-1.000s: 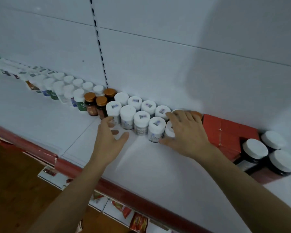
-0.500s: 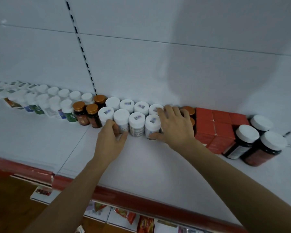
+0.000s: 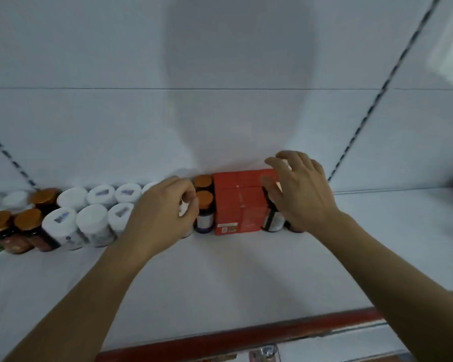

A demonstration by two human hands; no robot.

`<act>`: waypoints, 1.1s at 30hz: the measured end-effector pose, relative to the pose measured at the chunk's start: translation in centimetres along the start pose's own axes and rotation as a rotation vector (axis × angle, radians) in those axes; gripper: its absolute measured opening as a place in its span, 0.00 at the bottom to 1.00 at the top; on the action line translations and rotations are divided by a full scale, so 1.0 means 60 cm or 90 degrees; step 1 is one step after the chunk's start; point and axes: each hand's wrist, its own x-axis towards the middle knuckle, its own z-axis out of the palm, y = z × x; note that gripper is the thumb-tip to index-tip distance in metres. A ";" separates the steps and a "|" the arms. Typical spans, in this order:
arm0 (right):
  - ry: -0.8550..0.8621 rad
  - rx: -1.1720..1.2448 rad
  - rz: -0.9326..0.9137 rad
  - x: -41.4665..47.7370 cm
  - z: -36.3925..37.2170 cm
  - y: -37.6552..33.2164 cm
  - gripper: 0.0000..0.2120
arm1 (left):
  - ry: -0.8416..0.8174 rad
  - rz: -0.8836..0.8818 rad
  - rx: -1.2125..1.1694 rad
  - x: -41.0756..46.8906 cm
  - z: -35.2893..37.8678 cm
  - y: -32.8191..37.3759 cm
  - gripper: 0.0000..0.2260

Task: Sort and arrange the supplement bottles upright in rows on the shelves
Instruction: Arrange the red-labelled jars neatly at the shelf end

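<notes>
Red boxes (image 3: 239,202) are sitting mid-row on the shelf (image 3: 220,273). Left hand (image 3: 162,212) is curling round a white-capped bottle (image 3: 182,210); right hand (image 3: 301,194), fingers spread, is covering a dark jar (image 3: 272,220). Likely closing gaps; next, nudging the jar snug and upright.

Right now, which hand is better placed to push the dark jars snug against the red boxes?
Right. The right hand rests open over the dark jars, on the right side of the red boxes. The left hand is across the boxes, pinching a white-capped bottle.
</notes>
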 end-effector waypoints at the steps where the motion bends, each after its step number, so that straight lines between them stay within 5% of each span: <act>1: 0.007 -0.013 0.034 -0.014 -0.014 0.040 0.22 | -0.014 0.028 -0.001 0.023 0.014 0.021 0.06; 10: -0.095 -0.142 0.355 -0.168 -0.110 0.444 0.21 | -0.070 0.185 0.087 0.185 0.182 0.223 0.08; 18: -0.126 -0.174 0.446 -0.279 -0.162 0.720 0.23 | -0.131 0.237 0.019 0.288 0.409 0.512 0.11; 24: -0.184 0.059 0.531 -0.359 -0.128 0.779 0.19 | -0.259 0.233 -0.078 0.293 0.596 0.693 0.16; 30: -0.084 0.188 0.545 -0.368 -0.117 0.792 0.22 | -0.347 0.138 -0.381 0.355 0.717 0.857 0.34; 33: -0.033 0.265 0.570 -0.383 -0.113 0.791 0.26 | -0.361 0.101 -0.423 0.370 0.781 0.888 0.33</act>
